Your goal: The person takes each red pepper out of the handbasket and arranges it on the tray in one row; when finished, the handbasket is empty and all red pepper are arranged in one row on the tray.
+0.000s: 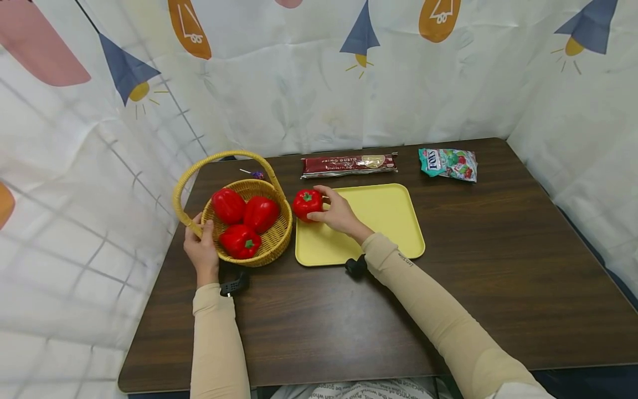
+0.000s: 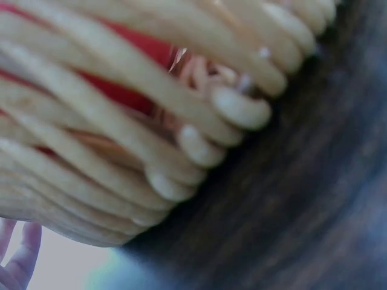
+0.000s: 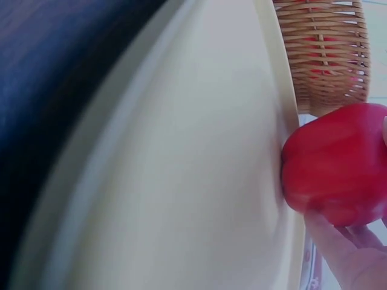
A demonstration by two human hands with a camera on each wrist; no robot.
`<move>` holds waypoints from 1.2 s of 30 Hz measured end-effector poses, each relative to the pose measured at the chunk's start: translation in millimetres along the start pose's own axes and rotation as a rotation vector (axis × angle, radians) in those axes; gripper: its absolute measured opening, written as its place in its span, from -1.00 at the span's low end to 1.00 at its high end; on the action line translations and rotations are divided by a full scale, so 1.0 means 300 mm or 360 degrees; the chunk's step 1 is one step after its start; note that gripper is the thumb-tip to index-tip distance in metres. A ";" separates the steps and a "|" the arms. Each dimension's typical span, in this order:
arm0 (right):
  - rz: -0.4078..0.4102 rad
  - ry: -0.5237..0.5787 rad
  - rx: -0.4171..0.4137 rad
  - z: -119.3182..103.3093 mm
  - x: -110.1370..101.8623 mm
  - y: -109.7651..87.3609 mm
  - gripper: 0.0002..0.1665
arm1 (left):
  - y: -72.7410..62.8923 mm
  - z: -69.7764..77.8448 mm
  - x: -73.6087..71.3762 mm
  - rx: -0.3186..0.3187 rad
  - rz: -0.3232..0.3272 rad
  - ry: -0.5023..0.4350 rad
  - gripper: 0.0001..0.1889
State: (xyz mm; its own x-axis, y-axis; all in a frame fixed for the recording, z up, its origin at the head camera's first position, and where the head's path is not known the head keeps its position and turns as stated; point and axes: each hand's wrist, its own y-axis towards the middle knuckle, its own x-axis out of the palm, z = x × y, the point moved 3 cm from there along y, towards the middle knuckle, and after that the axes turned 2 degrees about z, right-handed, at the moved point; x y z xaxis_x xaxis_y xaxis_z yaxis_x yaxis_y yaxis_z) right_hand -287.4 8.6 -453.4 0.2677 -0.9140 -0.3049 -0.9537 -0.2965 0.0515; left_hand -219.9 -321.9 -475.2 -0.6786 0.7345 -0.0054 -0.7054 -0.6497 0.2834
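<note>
My right hand [image 1: 341, 215] grips a red bell pepper [image 1: 306, 204] between thumb and fingers at the left edge of the yellow tray [image 1: 369, 221]. In the right wrist view the pepper [image 3: 332, 163] hangs over the tray's rim, with the wicker basket [image 3: 323, 54] just beyond. My left hand [image 1: 201, 255] holds the wicker basket [image 1: 276, 244] at its left side, where the arched handle [image 1: 179, 194] meets the rim. Inside lie three red bell peppers [image 1: 241, 241]. The left wrist view is filled by the basket's weave [image 2: 109, 121], with fingers [image 2: 23, 254] at the lower left.
A dark red spaghetti pack [image 1: 349, 165] lies behind the tray. To its right is a teal snack bag [image 1: 448, 164]. Behind the basket sits a small purple item [image 1: 257, 175] with a thin white stick. Patterned curtains [image 1: 324, 83] enclose the brown table [image 1: 498, 277].
</note>
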 end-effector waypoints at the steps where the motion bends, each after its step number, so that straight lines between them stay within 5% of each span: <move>1: -0.0007 0.0013 0.0000 0.000 0.001 0.001 -0.11 | 0.000 0.001 -0.003 -0.0009 -0.0006 -0.0003 -0.62; 12: -0.0035 0.0039 0.0017 0.011 0.010 0.008 -0.07 | -0.045 0.104 -0.009 -0.0050 -0.0059 0.0004 -0.58; 23: -0.0024 0.0022 0.0044 -0.010 -0.007 -0.008 -0.04 | -0.050 0.115 -0.014 -0.0042 -0.0066 0.0067 -0.58; 31: 0.0145 -0.0022 -0.0189 -0.113 -0.063 -0.038 -0.20 | -0.047 0.118 -0.015 -0.0029 -0.0061 0.0063 -0.64; 36: 0.0196 -0.0032 -0.0356 -0.187 -0.032 -0.062 -0.35 | -0.048 0.120 -0.018 -0.0028 -0.0044 0.0048 -0.62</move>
State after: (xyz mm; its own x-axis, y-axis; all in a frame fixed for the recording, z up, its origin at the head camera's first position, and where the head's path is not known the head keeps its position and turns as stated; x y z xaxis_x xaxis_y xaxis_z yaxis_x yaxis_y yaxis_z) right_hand -264.5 7.3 -398.0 0.1462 -0.9420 -0.3022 -0.9241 -0.2391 0.2980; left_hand -198.7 -309.3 -444.9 -0.6645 0.7461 -0.0422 -0.7274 -0.6327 0.2657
